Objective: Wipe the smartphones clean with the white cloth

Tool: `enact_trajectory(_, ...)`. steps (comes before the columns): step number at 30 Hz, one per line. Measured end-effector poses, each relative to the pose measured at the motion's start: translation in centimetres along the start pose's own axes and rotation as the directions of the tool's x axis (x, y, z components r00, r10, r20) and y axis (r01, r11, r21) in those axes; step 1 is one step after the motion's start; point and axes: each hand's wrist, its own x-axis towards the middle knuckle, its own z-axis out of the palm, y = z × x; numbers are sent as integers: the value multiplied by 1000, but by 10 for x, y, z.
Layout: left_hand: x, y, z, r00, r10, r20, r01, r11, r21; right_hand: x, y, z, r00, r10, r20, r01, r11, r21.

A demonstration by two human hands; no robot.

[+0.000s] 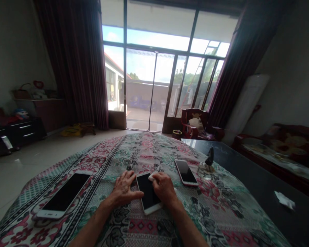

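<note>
While my right grip pinches a white wad, perhaps tissue, my left grip lies wide at the middle phone, left of the bottle: likely slick, fragile, best edge-held.

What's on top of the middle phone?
On the middle phone, the right hand holds a small white wad; the left hand overlaps the phone's left edge. What they cover cannot be seen.
</note>
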Motion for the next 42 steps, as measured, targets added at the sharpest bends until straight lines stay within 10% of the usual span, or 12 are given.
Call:
enact_trajectory(11, -23, 42, -20, 932, -139, 334, 113, 989, 96, -3, -6, -6, 995, 86, 41, -83, 995, -52)
enact_trajectory(35, -18, 24, -17, 947, 80, 311, -81, 997, -10, 37, -17, 7, 992, 8, 123, 21, 972, -233)
enact_trajectory(42, -17, 21, -14, 959, 106, 264, -99, 994, -39, 4, -23, 5, 980, -155, 122, 174, 970, -167)
